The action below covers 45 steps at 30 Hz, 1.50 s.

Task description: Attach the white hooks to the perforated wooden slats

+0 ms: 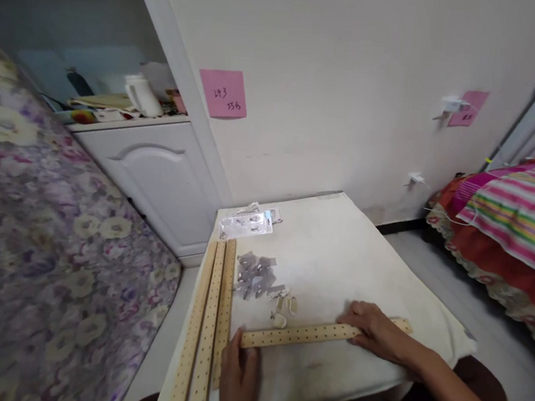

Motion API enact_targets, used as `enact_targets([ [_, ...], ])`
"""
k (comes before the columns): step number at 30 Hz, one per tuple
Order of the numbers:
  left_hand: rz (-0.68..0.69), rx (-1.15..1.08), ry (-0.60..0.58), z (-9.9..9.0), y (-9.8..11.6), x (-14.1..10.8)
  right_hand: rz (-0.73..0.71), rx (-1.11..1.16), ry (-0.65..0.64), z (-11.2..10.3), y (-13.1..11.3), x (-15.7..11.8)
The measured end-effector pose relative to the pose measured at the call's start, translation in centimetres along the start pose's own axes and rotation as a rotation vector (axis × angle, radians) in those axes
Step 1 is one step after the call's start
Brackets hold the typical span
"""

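A pale wooden strip with rows of small holes (302,333) lies across the near part of the table. At its left end, my left hand (240,373) grips it between thumb and fingers. My right hand (375,331) is closed over the strip toward its right end, which sticks out beyond the hand. Just behind the strip are a few small cream-coloured loops or clips (286,304). Several small grey plastic packets (254,276) lie farther back. Left of my left hand, 3 similar perforated strips (208,330) lie side by side, pointing away from me.
Clear plastic packaging (246,224) lies at the far left of the cloth-covered table (339,248). A floral curtain (61,253) hangs at left, beside a white cabinet (153,180). A bed with a striped cover (531,200) stands at right. Pink notes (222,94) are on the wall.
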<state>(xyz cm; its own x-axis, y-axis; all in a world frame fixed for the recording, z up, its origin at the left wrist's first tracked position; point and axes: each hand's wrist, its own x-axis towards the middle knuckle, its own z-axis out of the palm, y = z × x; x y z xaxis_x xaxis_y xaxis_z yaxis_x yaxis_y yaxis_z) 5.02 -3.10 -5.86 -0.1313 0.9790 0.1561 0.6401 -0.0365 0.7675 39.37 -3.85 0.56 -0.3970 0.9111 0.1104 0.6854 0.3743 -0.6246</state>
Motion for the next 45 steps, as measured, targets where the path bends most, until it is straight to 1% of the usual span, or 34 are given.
enact_targets([
  [5,0.128,0.065,-0.020,0.7,-1.7,0.1,-0.006,-0.113,0.031,0.7,1.5,0.5],
  [9,0.199,0.092,0.013,1.0,-1.9,-0.2,0.020,-0.114,0.052,1.6,2.6,0.1],
  [16,0.174,0.055,0.052,1.1,-1.2,-0.1,0.067,-0.048,0.107,3.4,4.3,-0.6],
  [21,0.189,0.019,0.078,1.3,-1.5,0.0,0.086,-0.013,0.117,3.5,4.6,-0.6],
  [25,0.221,0.009,0.085,1.4,-1.7,-0.4,0.130,0.086,0.192,3.5,3.1,0.6],
  [27,0.236,0.004,0.104,1.5,-1.6,-0.6,0.166,0.131,0.241,4.2,1.7,2.0],
  [29,0.235,0.004,0.126,1.5,-1.4,-0.8,0.190,0.162,0.271,5.4,0.0,3.6],
  [32,0.218,0.007,0.135,1.4,-1.3,-1.0,0.213,0.189,0.213,7.9,-2.6,6.0],
  [34,0.209,0.002,0.129,1.3,-1.4,-1.0,0.260,0.131,0.197,9.3,-4.1,7.3],
  [36,0.192,-0.012,0.122,1.4,-1.6,-1.1,0.298,0.042,0.182,10.2,-5.1,8.3],
  [41,0.153,-0.044,0.109,1.7,-2.0,-1.0,0.352,-0.183,0.079,10.9,-6.0,9.7],
  [45,0.144,-0.053,0.077,1.7,-2.0,-0.6,0.374,-0.264,0.020,11.0,-6.1,10.4],
])
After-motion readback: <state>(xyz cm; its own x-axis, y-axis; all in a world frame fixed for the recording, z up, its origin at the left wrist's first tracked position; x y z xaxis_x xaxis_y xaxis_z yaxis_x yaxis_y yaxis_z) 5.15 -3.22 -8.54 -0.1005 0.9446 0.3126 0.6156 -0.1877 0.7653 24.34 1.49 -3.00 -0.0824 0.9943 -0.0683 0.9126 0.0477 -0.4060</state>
